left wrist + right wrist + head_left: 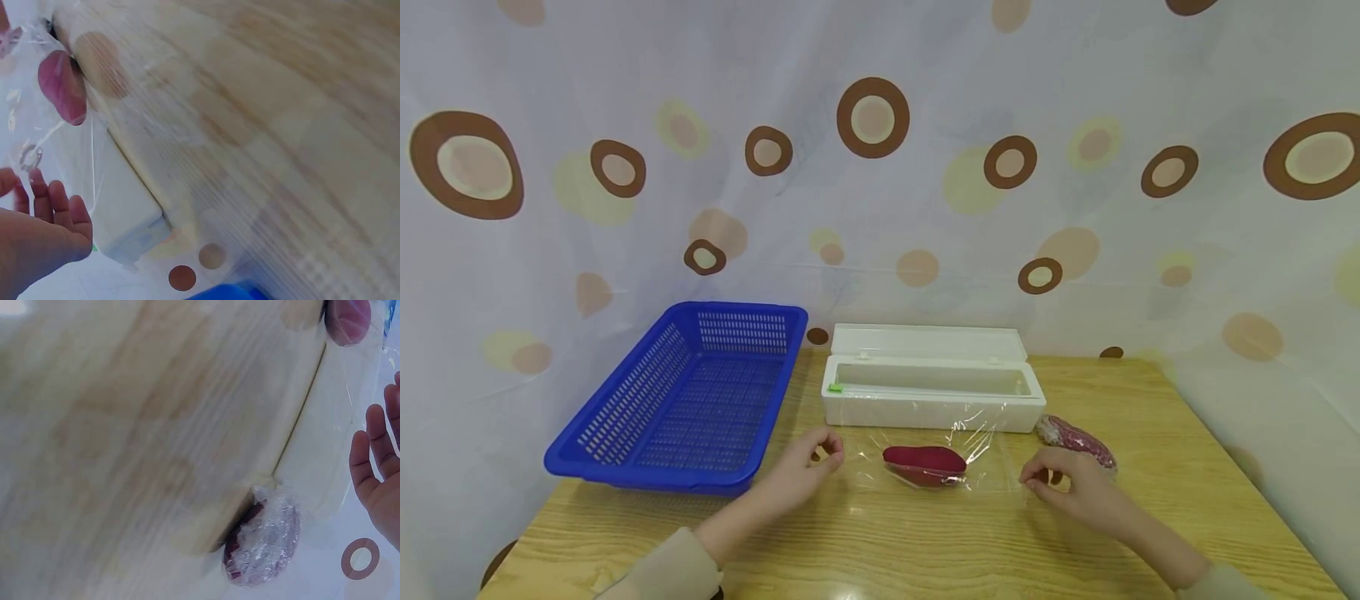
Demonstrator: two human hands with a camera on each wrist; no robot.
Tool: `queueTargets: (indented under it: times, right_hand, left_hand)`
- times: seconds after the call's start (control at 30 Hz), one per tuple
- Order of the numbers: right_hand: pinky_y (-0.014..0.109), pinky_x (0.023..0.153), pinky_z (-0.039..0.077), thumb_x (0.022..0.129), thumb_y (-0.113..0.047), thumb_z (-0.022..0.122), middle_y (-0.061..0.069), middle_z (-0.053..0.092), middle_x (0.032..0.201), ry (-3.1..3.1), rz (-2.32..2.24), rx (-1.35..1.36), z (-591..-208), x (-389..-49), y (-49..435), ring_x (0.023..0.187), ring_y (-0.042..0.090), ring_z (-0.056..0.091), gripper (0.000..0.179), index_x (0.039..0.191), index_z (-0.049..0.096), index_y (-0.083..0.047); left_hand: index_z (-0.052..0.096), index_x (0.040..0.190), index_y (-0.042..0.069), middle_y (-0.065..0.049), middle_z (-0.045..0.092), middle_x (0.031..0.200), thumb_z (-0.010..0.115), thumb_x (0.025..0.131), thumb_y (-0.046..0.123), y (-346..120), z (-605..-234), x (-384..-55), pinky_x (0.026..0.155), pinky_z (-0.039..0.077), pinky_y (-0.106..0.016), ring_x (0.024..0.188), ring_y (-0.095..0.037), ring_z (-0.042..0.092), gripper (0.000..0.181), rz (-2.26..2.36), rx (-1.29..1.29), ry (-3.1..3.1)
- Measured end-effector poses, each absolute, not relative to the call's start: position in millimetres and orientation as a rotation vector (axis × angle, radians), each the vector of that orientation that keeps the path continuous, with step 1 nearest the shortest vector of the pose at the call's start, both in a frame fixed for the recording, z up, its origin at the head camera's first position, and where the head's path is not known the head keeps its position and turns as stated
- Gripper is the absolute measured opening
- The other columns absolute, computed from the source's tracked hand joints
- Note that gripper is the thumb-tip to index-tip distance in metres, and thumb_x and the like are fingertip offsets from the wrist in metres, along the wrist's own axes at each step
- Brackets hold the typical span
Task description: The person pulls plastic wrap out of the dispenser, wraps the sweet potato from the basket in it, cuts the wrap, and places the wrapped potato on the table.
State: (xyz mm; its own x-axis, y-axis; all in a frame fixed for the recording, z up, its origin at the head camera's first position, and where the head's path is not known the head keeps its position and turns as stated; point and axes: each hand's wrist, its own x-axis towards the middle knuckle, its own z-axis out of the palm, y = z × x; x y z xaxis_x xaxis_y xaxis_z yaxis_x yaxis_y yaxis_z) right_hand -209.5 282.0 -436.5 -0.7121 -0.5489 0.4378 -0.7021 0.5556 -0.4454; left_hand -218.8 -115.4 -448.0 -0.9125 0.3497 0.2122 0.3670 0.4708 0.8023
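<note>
A dark red sweet potato (925, 460) lies mid-table with a clear sheet of cling film (865, 471) spread around it. Film covers its near side. At the sheet's left edge, my left hand (805, 468) pinches the film between thumb and fingertips; the left wrist view shows this film (28, 125) pulled into folds by the hand (47, 231). My right hand (1075, 490) pinches the sheet's right edge, its fingertips partly cut off in the right wrist view. Just behind that hand sits another sweet potato (1082, 443), wrapped in crinkled film.
Behind the sheet stands a white cling film box (932, 412) with its lid raised and a green cutter piece (835, 387) at its left end. A blue plastic basket (775, 417) occupies the table's left side. A patterned curtain (925, 200) hangs behind the wooden table (880, 542).
</note>
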Motion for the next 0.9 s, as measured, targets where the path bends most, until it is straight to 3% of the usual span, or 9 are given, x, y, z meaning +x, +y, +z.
queueTargets:
  times: [0.17, 0.33, 0.5, 0.9]
  right_hand:
    - [0.023, 0.056, 0.046, 0.077, 0.002, 0.072, -0.02, 0.059, 0.077, -2.533, 0.838, 0.954, -430.3, -217.8, 277.9, 0.067, -0.005, 0.05, 0.027, 0.083, 0.065, -0.024]
    - [0.021, 0.056, 0.045, 0.078, 0.0, 0.072, -0.019, 0.055, 0.075, -2.54, 0.787, 0.86, -425.9, -225.4, 275.6, 0.067, -0.005, 0.048, 0.025, 0.081, 0.065, -0.023]
    - [0.02, 0.056, 0.044, 0.085, -0.008, 0.069, -0.016, 0.057, 0.075, -2.591, 0.794, 0.792, -423.3, -233.2, 273.2, 0.066, -0.004, 0.048, 0.01, 0.083, 0.066, -0.017]
    - [0.021, 0.056, 0.043, 0.086, -0.007, 0.066, -0.008, 0.058, 0.074, -2.684, 0.786, 0.644, -433.0, -258.2, 267.7, 0.064, 0.0, 0.046, 0.007, 0.083, 0.067, -0.013]
  left_hand:
    - [0.056, 0.089, 0.009, -0.006, 0.057, 0.088, 0.055, 0.093, 0.008, -108.4, -445.9, -223.4, 0.072, 0.042, -0.025, 0.083, -0.014, 0.05, 0.005, -1.509, -0.523, -2.654]
    - [0.056, 0.092, 0.004, -0.012, 0.059, 0.089, 0.055, 0.093, 0.007, -103.1, -445.6, -229.6, 0.067, 0.042, -0.022, 0.082, -0.014, 0.05, 0.004, -1.553, -0.416, -2.615]
    - [0.055, 0.096, -0.001, -0.015, 0.058, 0.091, 0.054, 0.094, 0.008, -99.9, -447.2, -236.3, 0.068, 0.042, -0.024, 0.083, -0.016, 0.05, 0.01, -1.623, -0.309, -2.573]
    - [0.057, 0.092, 0.002, -0.003, 0.054, 0.078, 0.057, 0.092, 0.008, -88.0, -458.3, -253.2, 0.063, 0.04, -0.026, 0.071, -0.014, 0.048, 0.005, -1.443, -0.083, -2.598]
